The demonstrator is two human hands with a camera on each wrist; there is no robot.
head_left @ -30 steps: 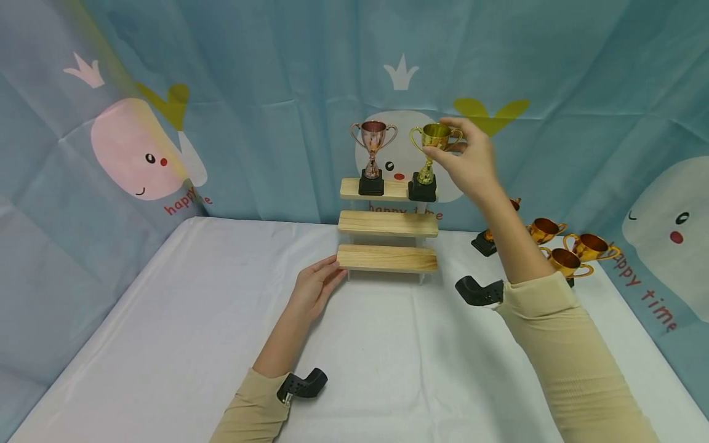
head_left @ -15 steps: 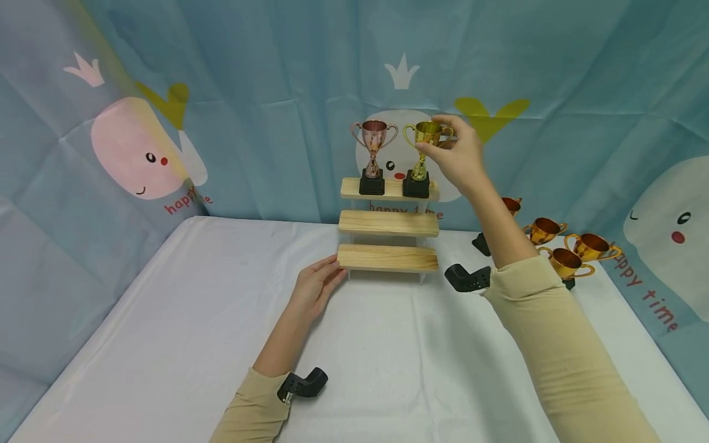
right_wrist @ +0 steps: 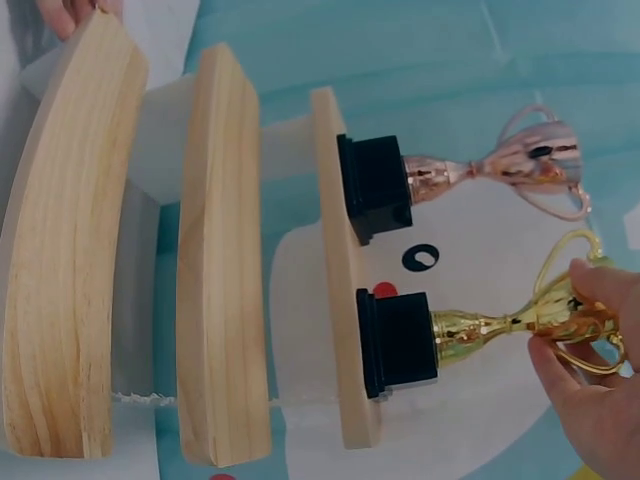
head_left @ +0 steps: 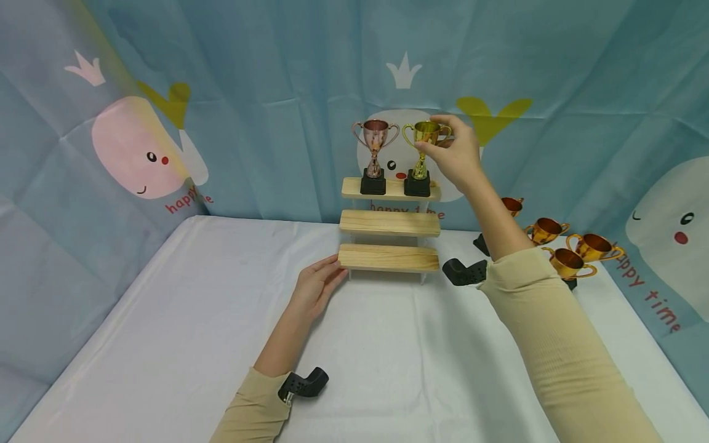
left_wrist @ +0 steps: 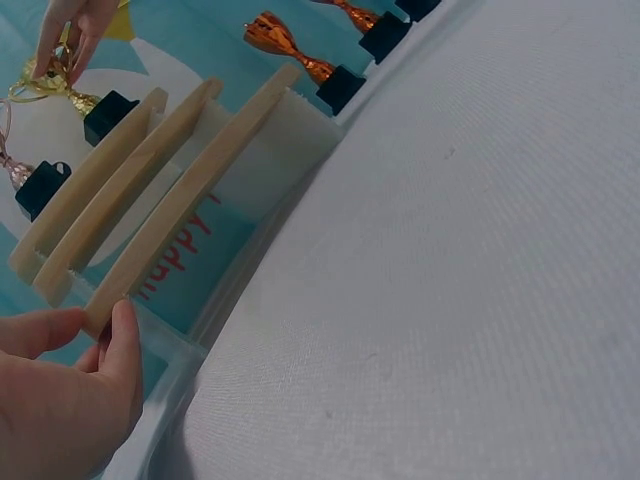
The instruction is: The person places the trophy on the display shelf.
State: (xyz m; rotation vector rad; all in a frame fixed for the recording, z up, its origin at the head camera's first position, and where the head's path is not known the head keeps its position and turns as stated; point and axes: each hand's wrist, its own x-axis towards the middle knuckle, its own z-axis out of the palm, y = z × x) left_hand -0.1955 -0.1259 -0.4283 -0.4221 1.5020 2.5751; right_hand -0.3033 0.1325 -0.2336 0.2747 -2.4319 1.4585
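A three-step wooden display stand [head_left: 389, 258] with clear supports stands at the back of the table. My left hand [head_left: 317, 289] pinches the left end of its lowest board between thumb and fingers, as the left wrist view shows. On the top board, a rose-gold trophy [head_left: 375, 136] stands upright on a black base at the left. To its right is a gold trophy [head_left: 421, 165], its black base on the same board. My right hand [head_left: 458, 152] holds this trophy by the cup and right handle; the fingers partly cover that handle. Both lower boards carry nothing.
Several orange-gold trophies [head_left: 594, 247] stand on the table at the right, partly hidden behind my right forearm. A white cloth [head_left: 266, 258] covers the table. Behind it hangs a blue printed curtain [head_left: 249, 111].
My right hand has moved the gold trophy a little left along the top board, nearer the rose-gold one; over the last half second it barely moves. My left hand has stayed put.
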